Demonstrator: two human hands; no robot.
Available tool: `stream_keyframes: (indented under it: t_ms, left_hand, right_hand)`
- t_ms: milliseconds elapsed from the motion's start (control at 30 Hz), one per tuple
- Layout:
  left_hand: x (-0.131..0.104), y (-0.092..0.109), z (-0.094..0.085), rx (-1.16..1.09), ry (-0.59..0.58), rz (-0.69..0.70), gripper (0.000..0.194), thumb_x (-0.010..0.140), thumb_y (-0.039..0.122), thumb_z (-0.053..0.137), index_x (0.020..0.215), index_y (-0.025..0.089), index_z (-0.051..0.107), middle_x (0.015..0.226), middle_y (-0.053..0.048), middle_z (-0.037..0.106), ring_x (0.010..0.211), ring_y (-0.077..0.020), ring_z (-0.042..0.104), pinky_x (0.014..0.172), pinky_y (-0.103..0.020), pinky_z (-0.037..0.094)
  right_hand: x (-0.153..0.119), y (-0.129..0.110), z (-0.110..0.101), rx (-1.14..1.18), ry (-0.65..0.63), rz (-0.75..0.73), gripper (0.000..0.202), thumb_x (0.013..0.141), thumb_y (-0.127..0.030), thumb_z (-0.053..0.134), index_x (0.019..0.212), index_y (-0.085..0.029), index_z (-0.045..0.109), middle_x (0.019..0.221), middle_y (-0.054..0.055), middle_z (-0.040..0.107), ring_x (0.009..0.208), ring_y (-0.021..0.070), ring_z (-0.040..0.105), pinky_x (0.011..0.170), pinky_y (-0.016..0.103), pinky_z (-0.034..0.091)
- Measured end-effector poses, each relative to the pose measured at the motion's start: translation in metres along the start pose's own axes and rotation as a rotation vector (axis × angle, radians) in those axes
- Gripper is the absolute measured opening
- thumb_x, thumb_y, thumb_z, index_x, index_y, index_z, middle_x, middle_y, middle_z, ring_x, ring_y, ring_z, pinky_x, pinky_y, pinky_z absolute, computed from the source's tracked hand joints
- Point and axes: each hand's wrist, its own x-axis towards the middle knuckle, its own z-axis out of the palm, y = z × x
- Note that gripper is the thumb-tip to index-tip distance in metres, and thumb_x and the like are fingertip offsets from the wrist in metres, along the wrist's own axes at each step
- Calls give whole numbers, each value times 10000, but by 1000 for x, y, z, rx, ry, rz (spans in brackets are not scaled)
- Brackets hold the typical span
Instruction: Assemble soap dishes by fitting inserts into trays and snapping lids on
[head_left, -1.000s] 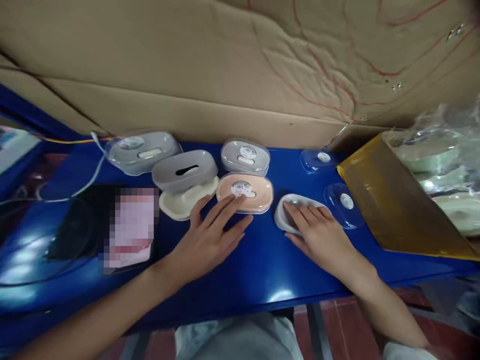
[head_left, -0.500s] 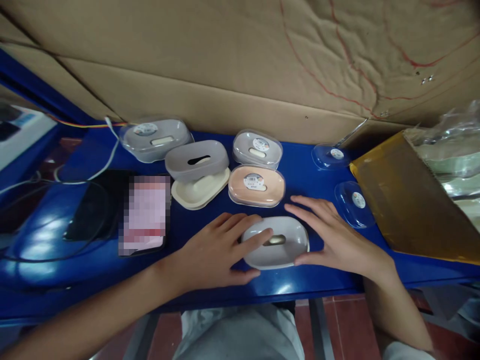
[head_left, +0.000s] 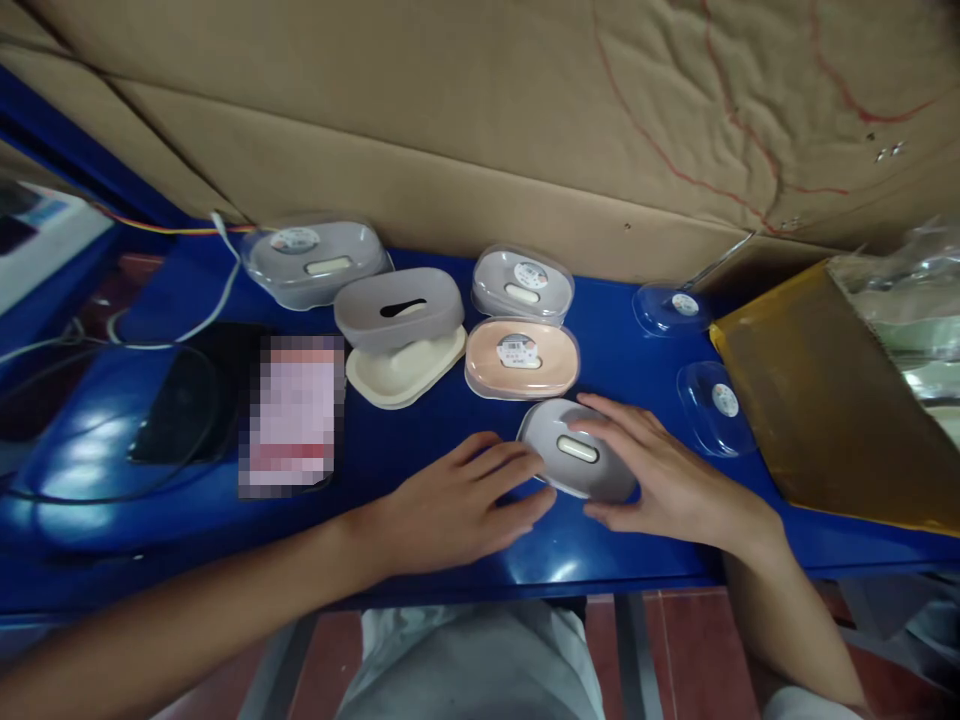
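Observation:
A grey oval soap box [head_left: 574,462] with a pale strip in the middle of its top sits tilted over the blue table. My right hand [head_left: 656,465] grips its right side, thumb at the near edge and fingers across the far edge. Close by its left end is my left hand [head_left: 480,495], fingers stretched out and apart; whether the fingertips touch the box I cannot tell. Just behind lies a peach soap box [head_left: 487,368] under a clear lid with a round label.
Lidded grey soap boxes [head_left: 484,290] [head_left: 281,270] stand at the back. An upturned grey tray [head_left: 397,325] leans on a cream tray [head_left: 386,375]. Clear lids [head_left: 701,415] lie beside a carton [head_left: 832,410] at right. At left are a phone [head_left: 292,415] and cables [head_left: 225,290].
The grey soap box has turned over from hollow side up to strip side up. My right hand has closed onto it, while my left hand has come off its inside.

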Motion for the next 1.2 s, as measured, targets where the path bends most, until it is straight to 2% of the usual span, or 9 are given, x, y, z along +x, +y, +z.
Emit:
stream_keyframes:
  t_ms: [300,367,500,600,733,833,900,1033,1200]
  left_hand:
    - [-4,-7,-4,-93,277,-186,330,1057,371,667,1282,148,575,1266,-173,652,1197,-282,661,984,-424,603]
    - [-3,-6,-2,-92,202,-140,360,1040,402,700,1294,174,587,1310,-166,649,1245,-298,644,1029,-455,584]
    - [-1,-3,1,-17,-99,-35,505,945,474,825,1339,225,630,1439,-139,642,1382,-331,575,1148,-518,492]
    - [-2,-3,-4,37,-189,9,348,958,483,809,1132,208,686,1243,-98,719,1201,-290,657,1061,-468,520]
    - [-8,-4,-25,141,-94,62,233,995,411,781,1018,201,683,1027,-44,726,975,-229,677,955,-415,526]
    - [-11,-6,-40,132,40,45,262,1027,431,736,1188,234,673,1174,-66,736,1138,-256,675,1008,-426,515]
    - [-11,-9,-45,72,55,-17,418,1027,487,721,1355,250,614,1347,-117,695,1277,-296,639,1065,-470,515]
    - [-14,-15,-40,-99,-31,-133,700,966,400,786,1561,226,460,1572,-201,548,1426,-347,563,1149,-524,517]
    - [-30,-26,-31,-279,24,-176,534,951,334,763,1413,193,535,1578,-221,528,1420,-345,587,1110,-507,588]
  right_hand:
    - [-3,9,-17,213,73,-143,745,892,-391,816,1532,-296,445,1696,153,421,1564,318,467,1223,463,491]
    - [-4,16,-24,204,120,-124,678,922,-406,786,1515,-298,475,1675,153,451,1555,327,479,1221,478,488]
    - [-3,25,-26,197,104,-120,675,936,-411,773,1535,-306,480,1659,146,484,1541,327,497,1201,493,507]
    - [0,24,-18,154,61,-113,743,913,-405,802,1567,-318,460,1668,138,482,1553,336,480,1204,530,502]
    - [5,14,-6,94,113,-67,732,900,-423,821,1541,-310,487,1704,142,388,1590,369,409,1247,584,454]
    - [7,1,3,77,161,-82,728,903,-422,824,1532,-291,483,1675,152,356,1589,367,396,1251,555,470]
    - [8,-10,10,74,186,-135,733,904,-424,826,1532,-276,476,1637,159,379,1561,362,428,1228,531,503]
    - [10,-28,23,50,214,-286,745,909,-494,821,1518,-223,489,1602,181,406,1531,359,457,1184,494,549]
    - [10,-29,21,-18,173,-299,698,898,-484,832,1474,-209,549,1627,192,435,1524,370,482,1184,504,553]
